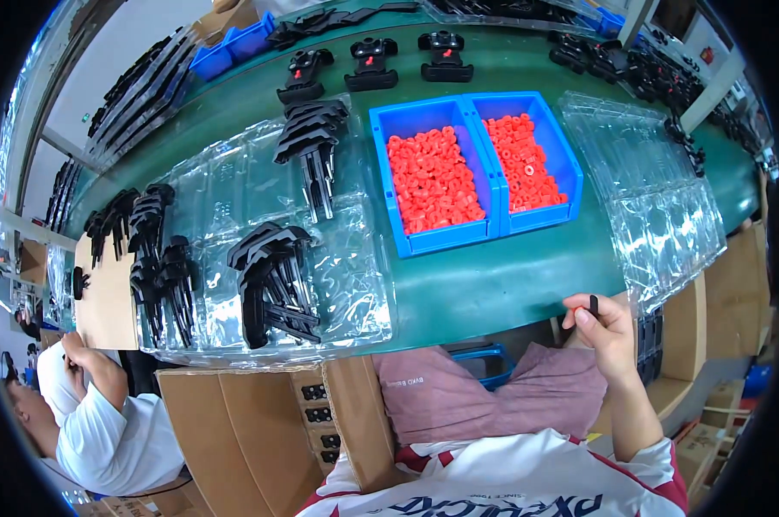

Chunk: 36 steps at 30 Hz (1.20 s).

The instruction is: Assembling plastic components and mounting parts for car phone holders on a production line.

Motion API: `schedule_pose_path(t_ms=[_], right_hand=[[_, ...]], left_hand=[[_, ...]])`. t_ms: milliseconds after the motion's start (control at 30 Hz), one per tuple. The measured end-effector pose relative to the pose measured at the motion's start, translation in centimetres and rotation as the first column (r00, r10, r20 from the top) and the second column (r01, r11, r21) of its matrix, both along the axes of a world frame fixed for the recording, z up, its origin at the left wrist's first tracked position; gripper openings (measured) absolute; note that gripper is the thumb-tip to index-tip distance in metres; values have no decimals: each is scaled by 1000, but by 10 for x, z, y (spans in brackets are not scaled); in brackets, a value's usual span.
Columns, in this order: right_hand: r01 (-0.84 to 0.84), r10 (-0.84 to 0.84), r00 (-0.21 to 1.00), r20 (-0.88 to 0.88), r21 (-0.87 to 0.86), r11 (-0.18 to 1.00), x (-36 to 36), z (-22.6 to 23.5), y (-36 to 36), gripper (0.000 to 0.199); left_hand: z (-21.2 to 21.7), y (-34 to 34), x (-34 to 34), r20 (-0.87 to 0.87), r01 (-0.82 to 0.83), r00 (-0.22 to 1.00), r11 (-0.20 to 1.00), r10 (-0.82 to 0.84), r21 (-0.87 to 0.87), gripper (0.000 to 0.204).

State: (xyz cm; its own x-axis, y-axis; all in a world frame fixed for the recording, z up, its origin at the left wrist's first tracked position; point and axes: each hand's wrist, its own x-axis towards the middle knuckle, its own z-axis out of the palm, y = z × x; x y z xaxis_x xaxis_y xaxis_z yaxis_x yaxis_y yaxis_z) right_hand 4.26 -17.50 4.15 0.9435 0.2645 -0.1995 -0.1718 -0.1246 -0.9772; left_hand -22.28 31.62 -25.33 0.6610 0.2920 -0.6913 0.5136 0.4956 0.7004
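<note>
My right hand (609,334) is raised just off the front edge of the green table, its thumb and fingers pinched together. A small red ring-like piece (577,311) shows at the fingertips, partly covered. A narrow black band or strip (594,304) shows at one finger; which it is, I cannot tell. My left hand is out of sight; only the sleeve shows, beside an open cardboard box (226,422). Two joined blue bins (445,236) stand beyond my right hand. Many small red rings (433,177) fill the left bin, and more red rings (520,164) lie in the right one.
Clear plastic trays (355,284) at the left carry stacked black parts (273,280). Another clear tray (665,215) lies at the right. Three black assemblies with red pieces (446,56) line the far side. A co-worker (118,422) sits at the left.
</note>
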Motion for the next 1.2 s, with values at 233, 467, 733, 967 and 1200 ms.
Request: schedule_pose_path(t_ms=[233, 467, 733, 967, 1200], right_hand=[[-115, 117, 993, -4, 152, 982, 11, 3, 19, 20], [-261, 305, 950, -66, 367, 893, 13, -18, 27, 19], [-234, 338, 937, -82, 572, 786, 10, -30, -2, 18], [-282, 305, 952, 8, 403, 871, 9, -16, -31, 18], [-153, 93, 938, 334, 158, 975, 6, 11, -60, 17]], left_hand=[[180, -34, 4, -188, -66, 982, 975, 26, -210, 37], [153, -128, -55, 302, -663, 725, 746, 619, 62, 38], [298, -199, -40, 654, -412, 595, 876, 466, -250, 56], [258, -347, 137, 528, -117, 830, 981, 183, -156, 45], [257, -384, 204, 748, 244, 659, 963, -75, -118, 54]])
